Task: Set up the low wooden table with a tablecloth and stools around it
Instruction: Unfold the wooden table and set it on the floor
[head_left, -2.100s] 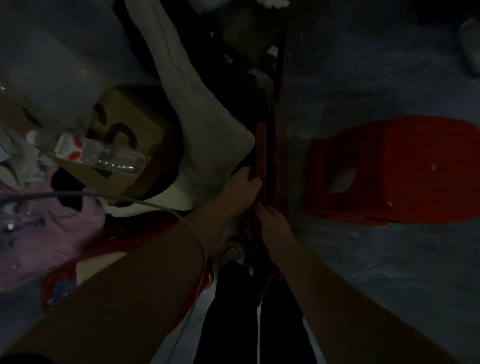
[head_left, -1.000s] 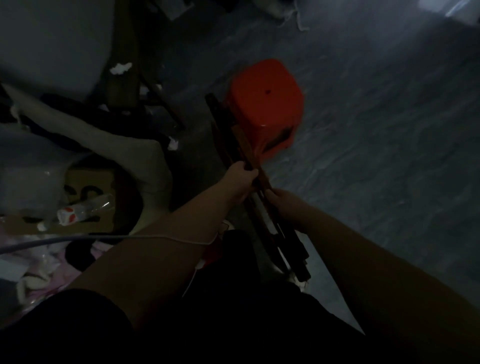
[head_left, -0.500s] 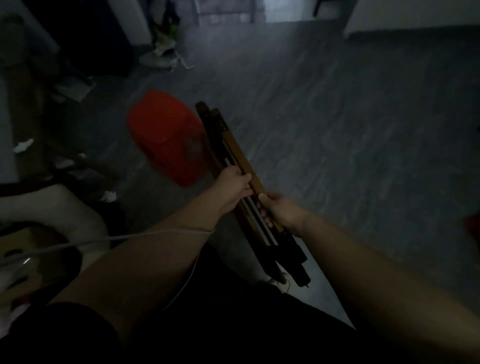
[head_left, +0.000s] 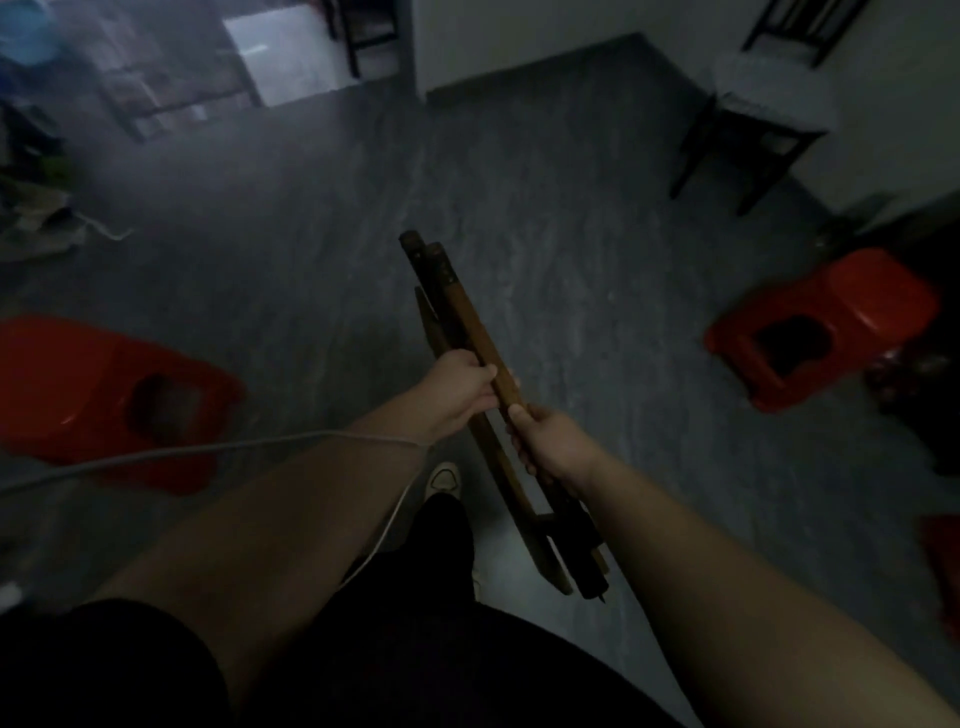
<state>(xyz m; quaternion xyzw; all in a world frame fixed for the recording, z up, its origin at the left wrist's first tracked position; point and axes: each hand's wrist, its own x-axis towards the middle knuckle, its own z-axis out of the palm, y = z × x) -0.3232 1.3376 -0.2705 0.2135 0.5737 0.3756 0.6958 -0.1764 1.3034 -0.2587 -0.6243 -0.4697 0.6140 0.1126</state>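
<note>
I hold a folded wooden table frame (head_left: 457, 301), a bundle of brown bars, edge-on above the grey floor in the dim room. My left hand (head_left: 460, 387) grips it near the middle. My right hand (head_left: 545, 441) grips it just below, closer to me. One red plastic stool (head_left: 93, 395) lies at the left on the floor. A second red stool (head_left: 831, 327) sits at the right. No tablecloth is visible.
A dark wooden chair (head_left: 748, 130) stands at the back right by the wall. Clutter (head_left: 36, 218) lies at the far left. A white cable (head_left: 208, 449) runs across my left forearm. Another red object (head_left: 943, 561) shows at the right edge. Open floor stretches ahead.
I have turned from the cluttered corner to the open room, carrying the folded frame in both hands. The first red stool slid to the left of view, and a second one appeared at right.
</note>
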